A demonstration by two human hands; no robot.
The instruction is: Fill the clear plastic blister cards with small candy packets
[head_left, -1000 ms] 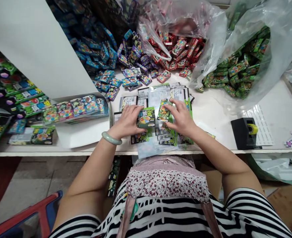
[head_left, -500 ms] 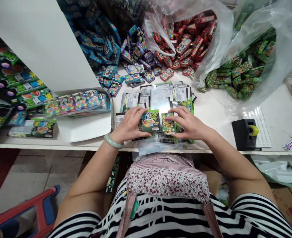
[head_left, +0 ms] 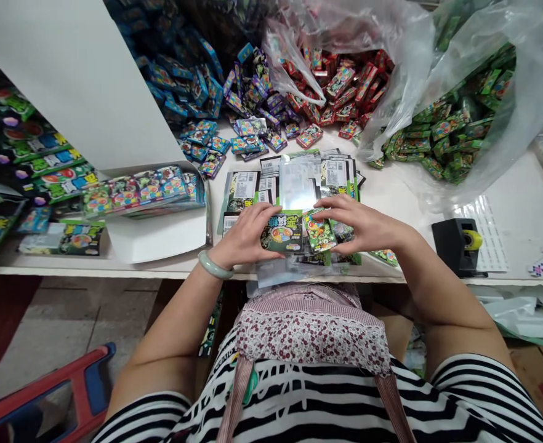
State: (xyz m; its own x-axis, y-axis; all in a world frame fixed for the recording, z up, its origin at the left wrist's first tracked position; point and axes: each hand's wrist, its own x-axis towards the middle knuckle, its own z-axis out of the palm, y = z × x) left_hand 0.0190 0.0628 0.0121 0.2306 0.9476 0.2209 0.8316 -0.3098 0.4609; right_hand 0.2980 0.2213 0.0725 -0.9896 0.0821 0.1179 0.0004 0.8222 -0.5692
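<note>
Packets, two of them, sit in my grip: my left hand (head_left: 246, 237) fingers pinch the dark green packet (head_left: 283, 232), my right hand (head_left: 361, 226) fingers clasp the smaller card packet (head_left: 320, 231), touching, above flat sleeves (head_left: 294, 181) on the near white tabletop (head_left: 521, 215). Four colour heaps lie far; tape dispenser (head_left: 458, 246) right.

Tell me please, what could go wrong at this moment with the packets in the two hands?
1. The left hand holds a green card packet and the right hand a small packet above a loose stack of clear bags at the table edge; the stack might slide off.
2. The open green bag and the red pile lie close, so colours could get mixed.
</note>
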